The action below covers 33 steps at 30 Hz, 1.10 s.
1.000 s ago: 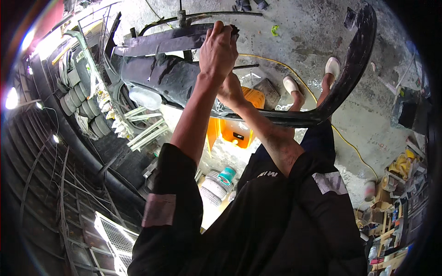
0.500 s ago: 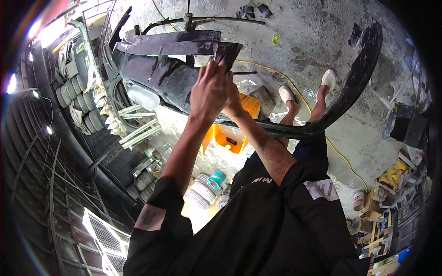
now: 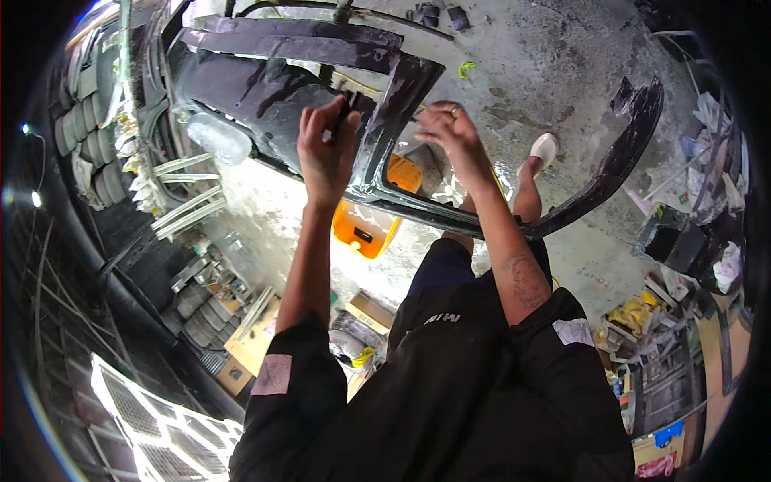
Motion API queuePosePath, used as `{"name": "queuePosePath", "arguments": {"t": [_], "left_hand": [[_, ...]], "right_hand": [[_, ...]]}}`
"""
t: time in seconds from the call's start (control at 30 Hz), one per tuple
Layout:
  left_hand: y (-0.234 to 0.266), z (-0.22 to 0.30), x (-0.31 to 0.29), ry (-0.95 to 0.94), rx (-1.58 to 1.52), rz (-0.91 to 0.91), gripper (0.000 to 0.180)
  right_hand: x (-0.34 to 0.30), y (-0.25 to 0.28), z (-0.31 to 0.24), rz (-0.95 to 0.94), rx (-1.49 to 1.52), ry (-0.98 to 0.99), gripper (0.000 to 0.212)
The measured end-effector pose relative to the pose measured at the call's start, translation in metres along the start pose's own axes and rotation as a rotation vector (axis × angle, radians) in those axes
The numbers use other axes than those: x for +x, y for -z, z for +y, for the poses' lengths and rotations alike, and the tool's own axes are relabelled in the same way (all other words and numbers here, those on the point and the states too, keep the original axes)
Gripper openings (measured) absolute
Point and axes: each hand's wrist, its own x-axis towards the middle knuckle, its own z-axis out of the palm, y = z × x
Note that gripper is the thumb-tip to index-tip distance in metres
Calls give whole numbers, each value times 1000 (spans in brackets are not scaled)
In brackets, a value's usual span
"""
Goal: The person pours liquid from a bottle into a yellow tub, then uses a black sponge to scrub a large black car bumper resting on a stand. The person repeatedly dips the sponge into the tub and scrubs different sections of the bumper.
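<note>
One black frame point(image 3: 450, 215) crosses the upper half of my view: upright point(image 3: 404, 100) near the middle, long curved arm point(image 3: 614, 173) sweeping out to the right. Left hand point(image 3: 325, 154) sits just left of the upright, thumb and fingers pinched on a small dark piece point(image 3: 346, 112); can't make out what it is. Right hand point(image 3: 454, 138) is just right of the upright, fingers half curled and blurred; can't tell if they're closed on anything. Change: half a second back both hands were together at the upright, now split to either side. Orange tub point(image 3: 363, 233) shows below the frame. Clear plastic piece point(image 3: 218, 138) at far left. I see one white shoe point(image 3: 544, 147) now, two before. Green scrap point(image 3: 465, 70) on the floor point(image 3: 506, 92).
</note>
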Motion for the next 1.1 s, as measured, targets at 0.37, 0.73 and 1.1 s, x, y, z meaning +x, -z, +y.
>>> {"name": "queuePosePath", "arguments": {"t": [0.37,0.73,1.1], "left_hand": [[-26,-4,-36,34,-152,57,32],[-52,34,48,-431,434,-219,30],[-60,26,46,-372,414,-297,27]], "right_hand": [[55,-10,-32,292,-4,-208,28],[65,15,-4,90,458,-94,16],[59,21,6,0,660,-162,18]]}}
